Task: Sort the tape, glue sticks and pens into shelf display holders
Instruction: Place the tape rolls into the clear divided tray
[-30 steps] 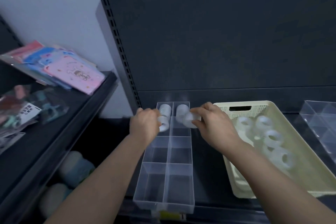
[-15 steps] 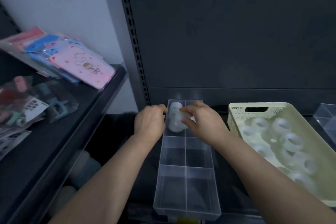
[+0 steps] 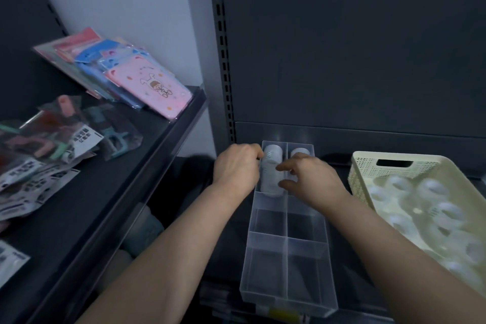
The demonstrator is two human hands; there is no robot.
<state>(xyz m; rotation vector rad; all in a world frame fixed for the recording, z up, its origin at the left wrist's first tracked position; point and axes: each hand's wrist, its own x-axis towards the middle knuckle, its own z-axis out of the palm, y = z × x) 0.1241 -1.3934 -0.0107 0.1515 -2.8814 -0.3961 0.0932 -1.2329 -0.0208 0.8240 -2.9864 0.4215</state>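
Translucent tape rolls (image 3: 271, 173) sit in the far compartments of the clear holder (image 3: 286, 271). At its rim the left hand (image 3: 236, 168) curls and the right hand (image 3: 307, 179) brackets a roll; neither grip can be told. Rolls are probably light, stiff and slick: take by the outer rim.

There is one clear holder (image 3: 265, 265), split into two columns of compartments. In its back left compartment I count at least two tape rolls (image 3: 271, 179) stacked end to end, and a single roll (image 3: 298, 152) shows in the back right. One cream basket (image 3: 360, 179) holds about ten loose rolls (image 3: 431, 189) (blurred, so the count is rough). Two hands are in sight: a left hand (image 3: 236, 168) and a right hand (image 3: 310, 179).
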